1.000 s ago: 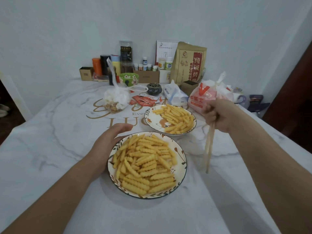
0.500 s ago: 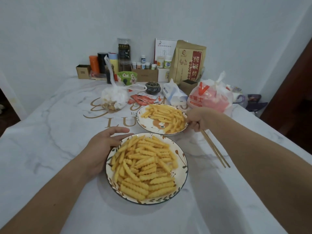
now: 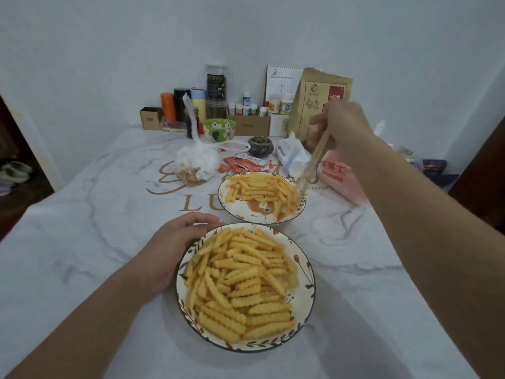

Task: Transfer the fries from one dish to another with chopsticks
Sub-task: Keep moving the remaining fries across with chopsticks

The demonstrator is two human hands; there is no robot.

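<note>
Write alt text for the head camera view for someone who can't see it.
A right hand holds chopsticks with their tips at the far plate of fries, while the left hand rests against the rim of the near plate of fries on a marble-patterned table.

A home dining spot

A marble-print table point(image 3: 82, 269) is set against a plain wall, crowded with household jars point(image 3: 216, 91), a desk calendar point(image 3: 281, 80) and takeaway bags point(image 3: 336, 176).

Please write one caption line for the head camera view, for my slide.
Right hand lowers chopsticks to the far plate of fries; left hand steadies the near plate.
</note>
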